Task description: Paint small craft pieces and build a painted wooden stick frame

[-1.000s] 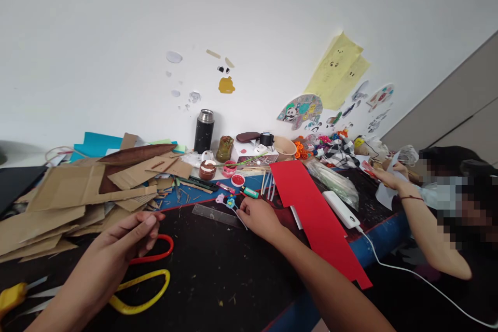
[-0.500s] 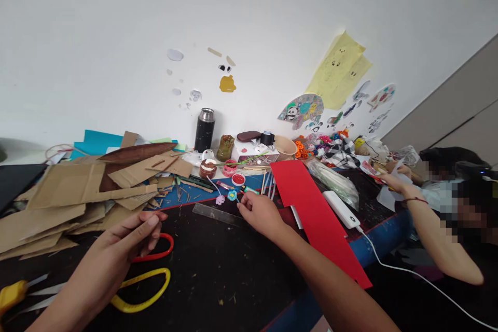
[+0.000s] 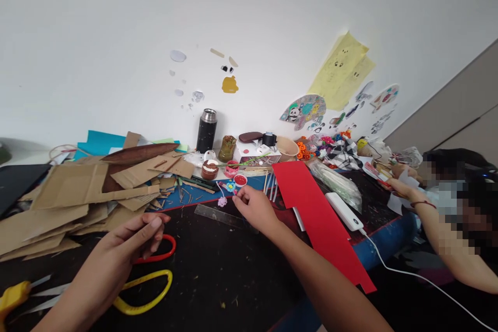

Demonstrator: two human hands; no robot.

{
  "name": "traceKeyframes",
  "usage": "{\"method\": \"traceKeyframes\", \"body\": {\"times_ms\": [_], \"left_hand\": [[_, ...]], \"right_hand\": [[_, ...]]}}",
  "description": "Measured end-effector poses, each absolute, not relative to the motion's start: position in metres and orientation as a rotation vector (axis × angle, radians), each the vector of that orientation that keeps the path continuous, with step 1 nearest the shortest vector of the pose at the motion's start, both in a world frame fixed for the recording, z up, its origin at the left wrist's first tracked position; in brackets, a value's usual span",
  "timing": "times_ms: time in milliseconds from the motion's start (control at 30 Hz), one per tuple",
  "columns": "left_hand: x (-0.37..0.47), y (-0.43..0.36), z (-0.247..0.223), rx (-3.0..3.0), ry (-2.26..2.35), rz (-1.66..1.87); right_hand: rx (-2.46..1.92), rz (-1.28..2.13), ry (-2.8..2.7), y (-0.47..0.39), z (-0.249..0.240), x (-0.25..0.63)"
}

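Observation:
My right hand (image 3: pixel 252 207) pinches the stem of a small blue flower (image 3: pixel 231 187) with a yellow centre. A small pink-purple flower (image 3: pixel 222 201) on a pale stem is just left of its fingertips. Behind the blue flower is a small tub of red material (image 3: pixel 240 180). My left hand (image 3: pixel 136 241) hovers over the scissors with its thumb and forefinger pressed together; whatever is between them, if anything, is too small to make out. The scissors' red and yellow handles (image 3: pixel 165 290) show beside that hand. A clear ruler (image 3: pixel 218 216) lies below the flowers.
Cardboard pieces (image 3: pixel 70 187) are piled at the left, near a yellow cutter (image 3: pixel 13 295). A black flask (image 3: pixel 206 132) stands by the wall. Red card (image 3: pixel 311 207) and a white power strip (image 3: pixel 343 211) lie at the right. Another person's arm (image 3: pixel 439 223) reaches in at the far right.
My right hand has shifted slightly left and up, and the blue flower has turned to face the camera more. My left hand keeps almost the same pose. The view has shifted slightly.

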State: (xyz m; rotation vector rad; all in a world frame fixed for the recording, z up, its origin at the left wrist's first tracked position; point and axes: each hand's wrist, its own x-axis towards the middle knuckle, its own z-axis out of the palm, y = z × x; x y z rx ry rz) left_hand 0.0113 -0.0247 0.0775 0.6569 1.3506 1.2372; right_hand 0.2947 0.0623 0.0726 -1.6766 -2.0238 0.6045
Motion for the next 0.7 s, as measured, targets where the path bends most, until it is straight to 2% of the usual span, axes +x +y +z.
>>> {"method": "traceKeyframes", "body": {"times_ms": [433, 700], "left_hand": [[0.011, -0.024, 0.071, 0.701, 1.375, 1.203], [0.01, -0.023, 0.069, 0.695, 1.388, 1.192]], "right_hand": [[-1.922, 0.451, -2.355, 0.053, 0.076, 0.339], [-1.743, 0.622, -2.145, 0.065, 0.096, 0.313]]}}
